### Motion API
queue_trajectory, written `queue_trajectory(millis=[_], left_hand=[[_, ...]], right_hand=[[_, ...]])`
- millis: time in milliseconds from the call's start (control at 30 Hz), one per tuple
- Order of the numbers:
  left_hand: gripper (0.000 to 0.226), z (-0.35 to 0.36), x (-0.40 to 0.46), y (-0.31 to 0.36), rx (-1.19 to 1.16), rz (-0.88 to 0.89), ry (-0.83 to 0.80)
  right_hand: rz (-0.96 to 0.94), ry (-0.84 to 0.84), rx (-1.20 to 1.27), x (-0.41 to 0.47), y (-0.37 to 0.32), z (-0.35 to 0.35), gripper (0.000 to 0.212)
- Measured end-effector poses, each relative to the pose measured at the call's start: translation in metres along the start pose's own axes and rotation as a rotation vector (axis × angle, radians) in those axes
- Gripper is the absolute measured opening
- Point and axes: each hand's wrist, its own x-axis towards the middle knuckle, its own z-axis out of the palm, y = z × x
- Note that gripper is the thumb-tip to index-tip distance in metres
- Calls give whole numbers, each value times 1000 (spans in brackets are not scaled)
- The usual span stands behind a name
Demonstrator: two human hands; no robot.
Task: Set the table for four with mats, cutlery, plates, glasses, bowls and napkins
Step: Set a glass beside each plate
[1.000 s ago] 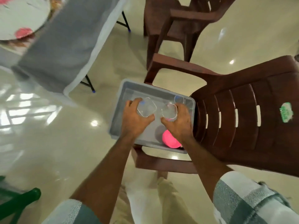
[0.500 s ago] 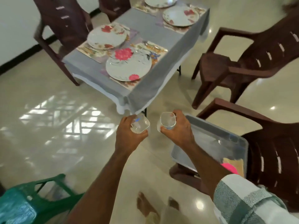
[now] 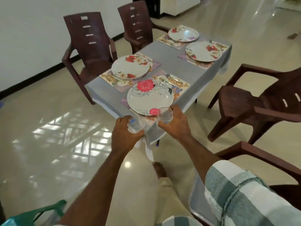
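Over the counter's (image 3: 166, 66) near corner, the left hand (image 3: 125, 136) grips one clear glass (image 3: 136, 125) and the right hand (image 3: 175, 123) grips another glass (image 3: 166, 115), at six o'clock of the nearest plate (image 3: 149, 97).

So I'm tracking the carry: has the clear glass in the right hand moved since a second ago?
Yes. The clear glass left the grey tub and now hangs by the grey-clothed table.

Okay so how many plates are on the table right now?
4. One nearest the hands at the near corner, one beside it towards the wall-side chairs, and two at the far end: one on the right, one furthest back. None looks hidden.
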Motion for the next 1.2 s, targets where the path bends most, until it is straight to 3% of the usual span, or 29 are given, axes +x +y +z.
queue_trajectory(millis=[367,600,1200], left_hand=[[68,80,247,7,30,-180,33],[69,118,334,-9,39,-266,12],[86,127,372,-18,50,-373,-10]], right_hand=[[-17,-98,1,290,55,35,71],[-5,-137,-20,429,74,71,74],[-19,-296,-2,475,98,119,69]])
